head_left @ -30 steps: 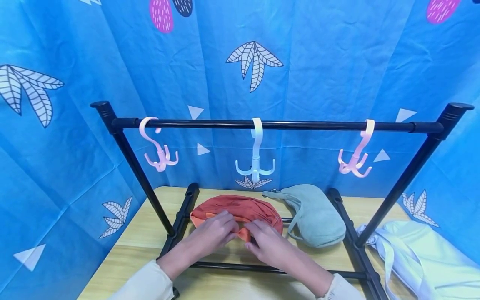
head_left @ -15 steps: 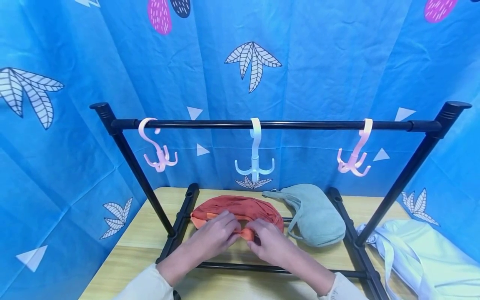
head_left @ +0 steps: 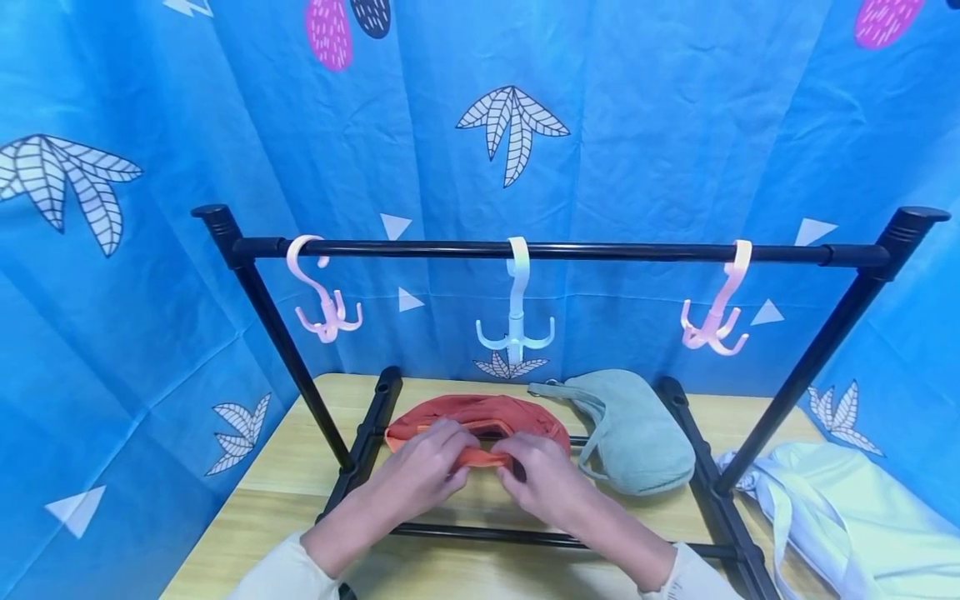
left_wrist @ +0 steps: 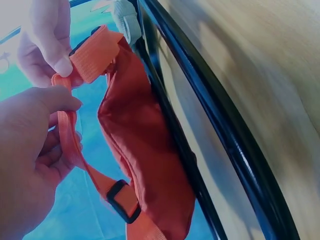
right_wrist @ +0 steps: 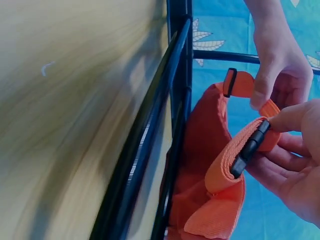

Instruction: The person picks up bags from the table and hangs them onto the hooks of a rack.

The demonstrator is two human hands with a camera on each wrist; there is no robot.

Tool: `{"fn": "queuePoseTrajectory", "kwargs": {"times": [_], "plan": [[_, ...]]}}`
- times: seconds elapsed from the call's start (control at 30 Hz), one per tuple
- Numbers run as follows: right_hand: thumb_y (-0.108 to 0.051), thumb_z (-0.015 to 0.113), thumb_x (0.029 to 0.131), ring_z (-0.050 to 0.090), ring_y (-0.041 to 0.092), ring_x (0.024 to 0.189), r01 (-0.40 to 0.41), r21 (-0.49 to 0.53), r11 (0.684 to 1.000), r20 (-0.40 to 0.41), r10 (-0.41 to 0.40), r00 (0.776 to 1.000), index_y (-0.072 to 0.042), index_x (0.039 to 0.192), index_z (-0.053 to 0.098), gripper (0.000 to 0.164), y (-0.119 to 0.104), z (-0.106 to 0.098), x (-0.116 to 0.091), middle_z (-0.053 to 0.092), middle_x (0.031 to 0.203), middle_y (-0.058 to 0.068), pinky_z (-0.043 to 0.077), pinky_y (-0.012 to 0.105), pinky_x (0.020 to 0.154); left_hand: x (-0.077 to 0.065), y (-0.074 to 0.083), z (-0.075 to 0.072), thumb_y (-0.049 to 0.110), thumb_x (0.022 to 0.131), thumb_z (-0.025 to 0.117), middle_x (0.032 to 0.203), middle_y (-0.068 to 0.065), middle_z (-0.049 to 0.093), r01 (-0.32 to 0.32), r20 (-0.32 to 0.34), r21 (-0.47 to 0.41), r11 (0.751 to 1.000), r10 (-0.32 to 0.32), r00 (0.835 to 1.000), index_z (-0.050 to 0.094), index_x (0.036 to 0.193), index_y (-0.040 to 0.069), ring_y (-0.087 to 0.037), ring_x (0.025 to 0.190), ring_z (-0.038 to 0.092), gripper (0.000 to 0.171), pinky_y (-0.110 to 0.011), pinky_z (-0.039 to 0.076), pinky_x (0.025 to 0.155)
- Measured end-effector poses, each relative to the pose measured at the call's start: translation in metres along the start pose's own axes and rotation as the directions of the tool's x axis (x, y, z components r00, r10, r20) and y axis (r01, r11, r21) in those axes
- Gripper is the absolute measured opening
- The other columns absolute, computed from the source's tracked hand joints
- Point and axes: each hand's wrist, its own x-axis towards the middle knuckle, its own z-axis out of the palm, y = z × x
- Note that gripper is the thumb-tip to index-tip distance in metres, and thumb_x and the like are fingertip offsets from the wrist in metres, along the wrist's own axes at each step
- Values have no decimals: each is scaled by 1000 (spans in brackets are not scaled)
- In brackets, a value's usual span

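A rust-red waist bag (head_left: 465, 407) lies on the table between the feet of a black rack, with its orange webbing strap (head_left: 483, 458) raised at the near side. My left hand (head_left: 426, 465) pinches the strap between thumb and fingers. Close beside it, my right hand (head_left: 546, 477) also pinches the strap, at its black buckle (right_wrist: 250, 149). Between the two hands a short stretch of webbing is held out. In the left wrist view, a black strap slider (left_wrist: 124, 201) sits on the part running from my left hand back to the bag.
The rack's top bar (head_left: 630, 251) carries a pink hook (head_left: 327, 310), a light blue hook (head_left: 516, 312) and another pink hook (head_left: 714, 312). A grey-green bag (head_left: 630, 433) lies right of the waist bag; a white bag (head_left: 870, 517) lies outside the rack. A lower bar (head_left: 487, 535) crosses near my forearms.
My hands have spread slightly apart, and the strap between them has straightened out. Both hands keep their grip on it. The head view has shifted slightly.
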Motion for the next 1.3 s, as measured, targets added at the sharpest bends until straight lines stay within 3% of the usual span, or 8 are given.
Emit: {"fn": "queuePoseTrajectory", "kwargs": {"times": [0.27, 0.63, 0.9, 1.3], "plan": [[-6, 79, 80, 75, 15, 87, 76, -6, 997, -118, -76, 990, -9, 97, 78, 18, -5, -8, 5, 79, 93, 3, 63, 27, 79, -2, 0, -11, 17, 84, 82, 102, 1, 74, 20, -53, -14, 1000, -21, 998, 76, 109, 13, -10, 92, 64, 26, -26, 61, 83], [-3, 79, 77, 72, 10, 78, 145, -14, 989, -199, -145, 969, -10, 93, 80, 17, -13, -18, 13, 78, 87, 2, 61, 20, 72, -6, -1, -27, 18, 84, 86, 111, -1, 77, 72, -50, -38, 997, -74, 996, 77, 115, 13, -15, 103, 71, 33, -34, 63, 92], [-4, 78, 80, 69, 8, 76, 126, 9, 992, -184, -122, 975, -10, 95, 80, 16, -18, -24, 18, 78, 88, 2, 60, 20, 71, -7, -1, -39, 20, 85, 86, 112, -2, 77, 90, -45, -48, 995, -92, 995, 77, 115, 13, -15, 105, 72, 32, -35, 63, 91], [-6, 77, 84, 68, 9, 76, 145, 57, 988, -184, -132, 974, -9, 96, 79, 13, -26, -32, 26, 78, 92, 4, 56, 14, 66, -9, -3, -51, 18, 83, 89, 108, -2, 77, 69, -127, -50, 996, -75, 989, 77, 114, 10, -14, 99, 71, 33, -32, 64, 86]]}}
